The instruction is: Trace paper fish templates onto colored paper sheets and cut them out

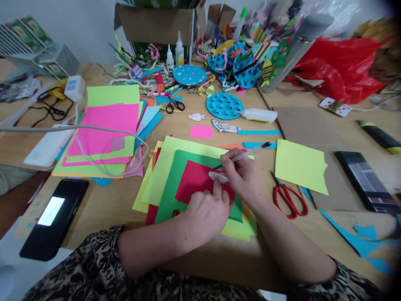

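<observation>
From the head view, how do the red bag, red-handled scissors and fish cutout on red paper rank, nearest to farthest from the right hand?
1. Fish cutout: on the red paper, just left of the right hand.
2. Red-handled scissors: to its right.
3. Red bag: far back, right.

Pale wall (90, 25) behind a light wood-grained table (109, 202), soft light, shade along the near edge.

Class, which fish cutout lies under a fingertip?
The pale fish on the red sheet, under a finger of the left hand; other fish cutouts are farther off, untouched.
</observation>
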`<control>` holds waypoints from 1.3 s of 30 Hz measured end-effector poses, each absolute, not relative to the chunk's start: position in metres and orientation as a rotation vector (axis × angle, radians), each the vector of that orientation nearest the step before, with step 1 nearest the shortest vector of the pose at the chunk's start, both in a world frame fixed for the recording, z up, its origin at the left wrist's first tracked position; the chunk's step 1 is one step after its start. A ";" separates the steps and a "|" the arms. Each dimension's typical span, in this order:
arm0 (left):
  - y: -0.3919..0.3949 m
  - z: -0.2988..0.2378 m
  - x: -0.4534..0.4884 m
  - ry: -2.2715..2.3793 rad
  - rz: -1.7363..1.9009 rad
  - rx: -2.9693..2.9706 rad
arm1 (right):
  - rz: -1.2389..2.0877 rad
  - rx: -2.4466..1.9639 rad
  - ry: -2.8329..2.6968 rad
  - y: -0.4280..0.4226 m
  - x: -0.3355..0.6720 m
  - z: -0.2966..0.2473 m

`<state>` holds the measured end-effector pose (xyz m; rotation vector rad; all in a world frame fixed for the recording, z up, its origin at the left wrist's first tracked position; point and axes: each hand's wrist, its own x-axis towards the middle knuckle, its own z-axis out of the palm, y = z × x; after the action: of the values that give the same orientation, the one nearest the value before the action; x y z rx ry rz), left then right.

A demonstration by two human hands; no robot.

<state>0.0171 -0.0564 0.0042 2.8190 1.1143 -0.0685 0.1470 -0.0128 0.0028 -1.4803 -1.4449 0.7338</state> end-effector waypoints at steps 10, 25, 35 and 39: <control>-0.048 0.019 0.018 1.112 -0.151 2.779 | 0.869 -1.404 -1.126 -0.044 0.164 -0.011; 0.005 0.046 0.010 0.744 -0.185 2.772 | 0.707 -1.530 -1.302 -0.051 0.159 -0.021; 0.045 0.030 0.002 0.672 -0.010 2.416 | 0.725 -1.441 -1.062 -0.051 0.159 -0.030; 0.050 0.026 0.000 0.699 0.044 2.322 | 0.561 -1.372 -0.980 -0.061 0.161 -0.024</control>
<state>0.0004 0.0503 0.0258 2.3219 0.6995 0.0436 0.1606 -0.0609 -0.0244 -1.3720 -0.9796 0.5605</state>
